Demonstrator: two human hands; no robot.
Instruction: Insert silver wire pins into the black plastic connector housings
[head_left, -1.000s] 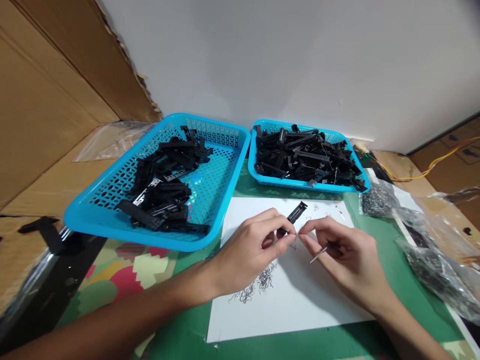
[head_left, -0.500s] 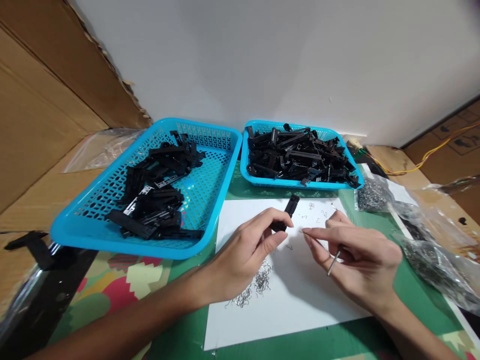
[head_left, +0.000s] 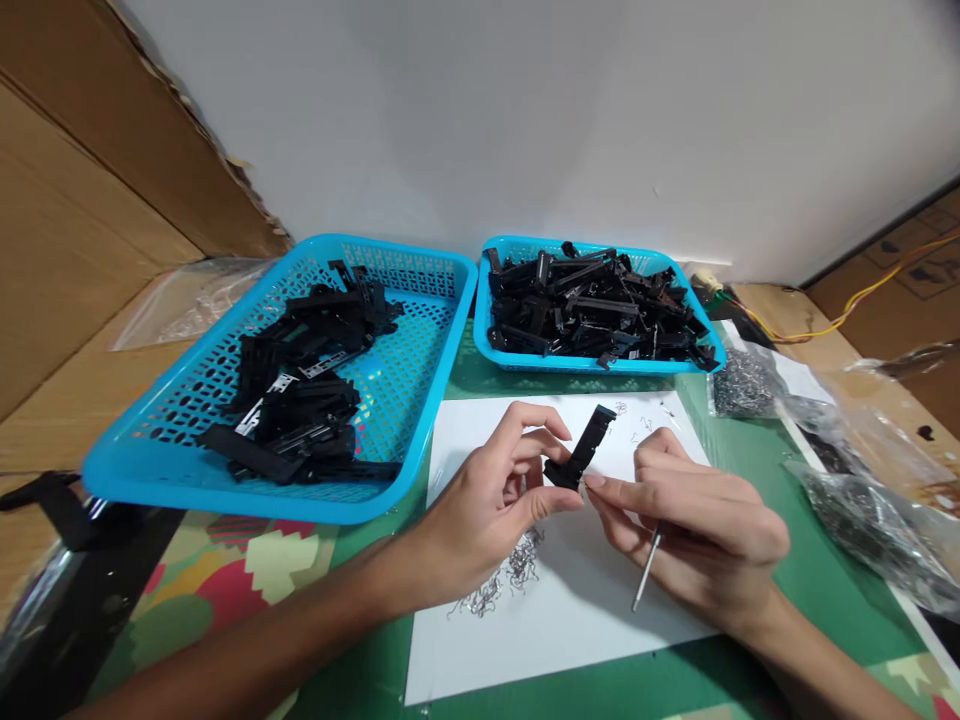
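fingers of the left hand (head_left: 487, 505) pinch a slim, notched black part (head_left: 591, 440) right of frame centre; the right hand (head_left: 705, 520), curled round a thin metal rod (head_left: 645, 578), meets its lower end. below, bent wires (head_left: 521, 566) heap on white paper (head_left: 562, 635); left, a perforated blue basket (head_left: 414, 365).

A plain pale-grey wall (head_left: 487, 110) rises behind a green tabletop (head_left: 832, 520) with a multicoloured patterned covering (head_left: 232, 575) at its near left. A torn-edged cardboard panel (head_left: 82, 170) stands at left, a printed cardboard carton (head_left: 919, 285) at right. Soft shadow dims the wall.
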